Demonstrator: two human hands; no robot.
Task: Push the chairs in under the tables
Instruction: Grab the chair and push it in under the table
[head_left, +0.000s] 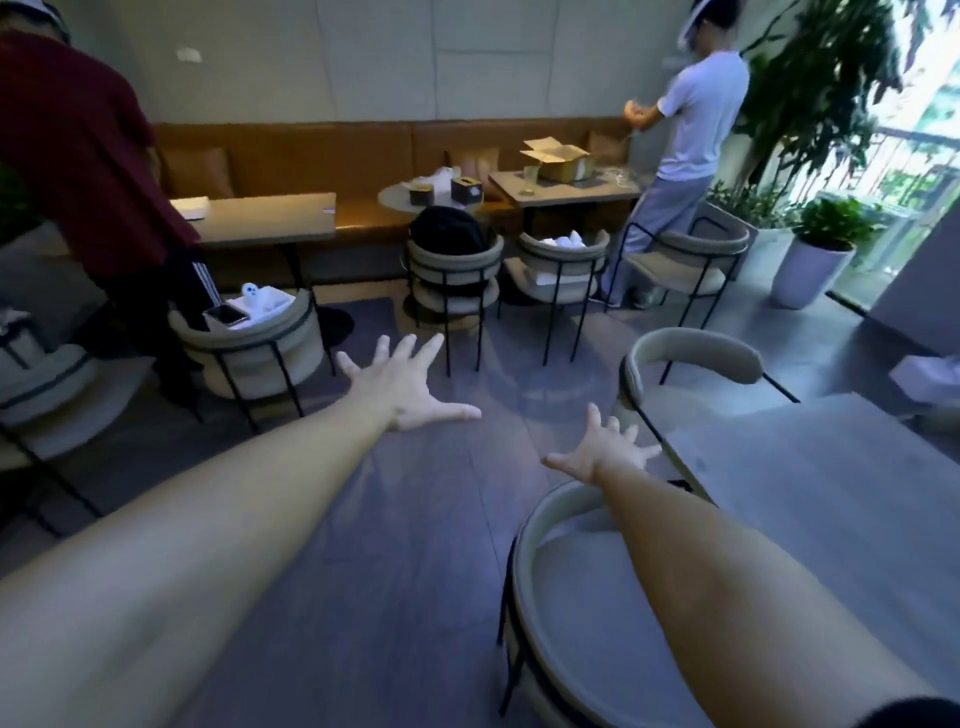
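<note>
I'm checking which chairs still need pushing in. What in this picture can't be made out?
Head view only:
- Near chair: base cut off by the bottom edge, seat partly behind the right forearm.
- Grey table: legs unseen, far side cut off at right.
- Left chair: partly cut off at left, blurred.
- Cardboard box: contents too small.

Splayed left hand (402, 387), right hand (605, 451), chair (571, 613)

Matt padded chair (566, 597) on thin black metal legs; smooth grey table (831, 483)
</note>
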